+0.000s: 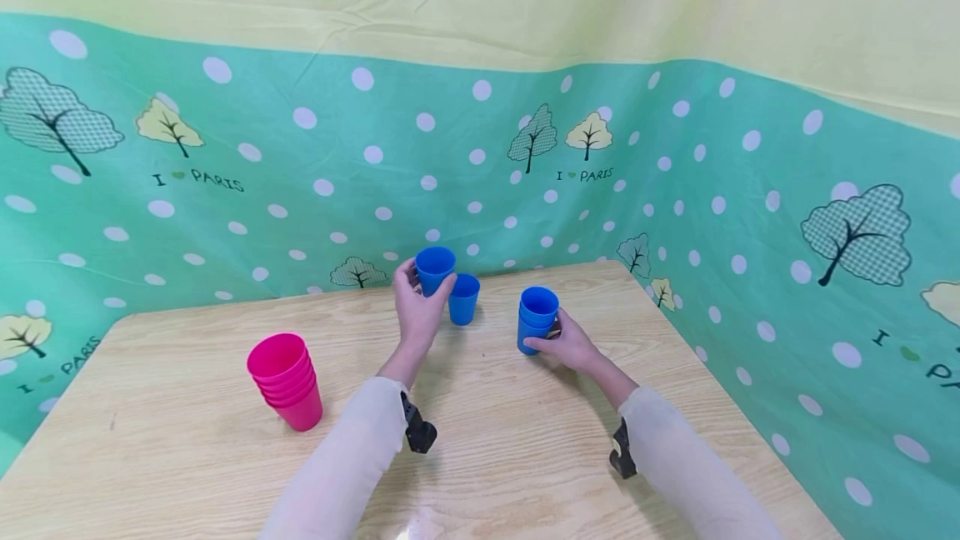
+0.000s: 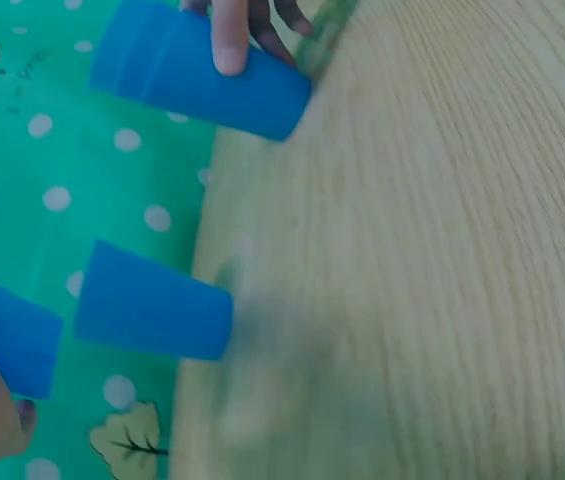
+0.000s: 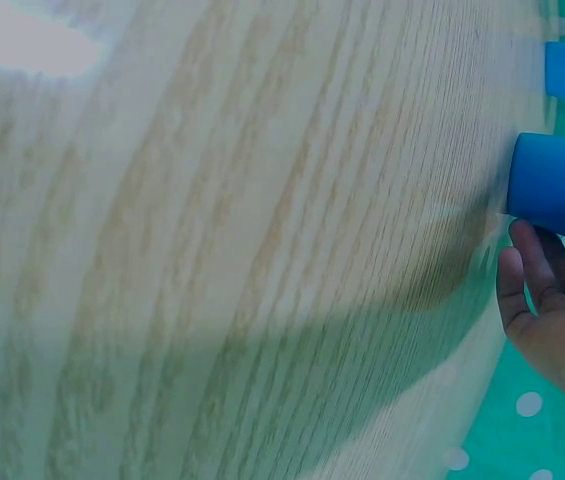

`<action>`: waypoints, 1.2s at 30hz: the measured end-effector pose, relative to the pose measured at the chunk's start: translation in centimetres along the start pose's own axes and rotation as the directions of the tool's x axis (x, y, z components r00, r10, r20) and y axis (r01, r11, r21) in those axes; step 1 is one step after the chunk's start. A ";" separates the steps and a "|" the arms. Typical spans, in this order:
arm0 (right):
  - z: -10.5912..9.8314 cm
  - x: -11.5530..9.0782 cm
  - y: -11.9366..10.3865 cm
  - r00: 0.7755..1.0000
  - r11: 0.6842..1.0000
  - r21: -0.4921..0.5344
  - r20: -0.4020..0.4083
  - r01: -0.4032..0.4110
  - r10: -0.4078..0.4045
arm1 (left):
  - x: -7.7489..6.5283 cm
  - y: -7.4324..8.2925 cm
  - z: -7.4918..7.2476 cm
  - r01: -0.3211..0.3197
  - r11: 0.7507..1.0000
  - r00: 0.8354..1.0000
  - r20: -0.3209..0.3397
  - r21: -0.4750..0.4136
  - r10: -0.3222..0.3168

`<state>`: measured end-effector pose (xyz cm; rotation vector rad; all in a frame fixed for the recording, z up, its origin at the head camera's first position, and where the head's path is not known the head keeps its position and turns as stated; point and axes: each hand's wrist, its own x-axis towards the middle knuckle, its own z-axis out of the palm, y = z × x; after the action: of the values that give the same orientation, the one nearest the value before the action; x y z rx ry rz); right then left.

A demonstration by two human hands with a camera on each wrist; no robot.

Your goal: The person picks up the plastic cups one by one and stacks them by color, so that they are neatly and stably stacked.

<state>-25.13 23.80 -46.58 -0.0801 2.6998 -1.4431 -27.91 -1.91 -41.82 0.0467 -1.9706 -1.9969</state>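
Observation:
My left hand (image 1: pixel 418 311) grips a blue cup (image 1: pixel 435 277) near the back of the table, thumb on one side and fingers on the other. Just right of it, a single blue cup (image 1: pixel 464 307) stands upright on the wood; the left wrist view also has this standing cup (image 2: pixel 154 300) in its middle. Farther right, my right hand (image 1: pixel 570 343) holds a stack of nested blue cups (image 1: pixel 534 332) upright, its thumb across the front. In the right wrist view the stack (image 3: pixel 557 190) shows only in part, with the right hand's fingers (image 3: pixel 537 270) beside it.
On the left of the wooden table (image 1: pixel 187 440) stands a stack of several nested pink cups (image 1: pixel 292 390). A green dotted curtain (image 1: pixel 337 148) hangs along the table's back and right edges. Each forearm carries a black wrist camera (image 1: pixel 420 432).

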 end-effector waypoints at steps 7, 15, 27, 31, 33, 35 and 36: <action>0.1 -0.1 -0.1 1.000 1.000 0.004 0.001 0.003 -0.003 | -0.4 1.5 0.7 -0.046 0.999 0.999 0.025 -0.023 0.046; 0.0 -0.1 -0.2 1.000 1.000 0.007 -0.003 0.009 -0.009 | -0.9 2.6 1.2 -0.074 0.997 0.995 0.065 -0.036 0.077; 0.2 0.0 -0.1 1.000 1.000 -0.024 -0.010 0.006 -0.007 | -1.6 3.6 2.6 -0.088 0.995 0.981 0.172 -0.046 0.095; 0.2 -0.1 -0.2 1.000 1.000 -0.020 -0.009 0.010 -0.011 | -1.8 4.0 3.3 -0.089 0.995 0.975 0.202 -0.045 0.096; 0.2 -0.1 -0.2 1.000 1.000 -0.015 -0.006 0.012 -0.012 | -1.9 4.2 3.6 -0.091 0.995 0.971 0.218 -0.044 0.098; 0.1 -0.2 -0.3 1.000 1.000 -0.014 -0.004 0.008 -0.008 | -2.0 4.3 3.9 -0.089 0.995 0.968 0.232 -0.043 0.097; 0.1 -0.2 -0.3 1.000 1.000 -0.015 -0.003 0.004 -0.004 | -2.1 4.4 4.0 -0.087 0.995 0.966 0.238 -0.047 0.095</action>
<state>-24.90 23.59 -46.41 -0.0837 2.7142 -1.4257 -26.01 2.56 -37.81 -0.3033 -2.0372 -2.0590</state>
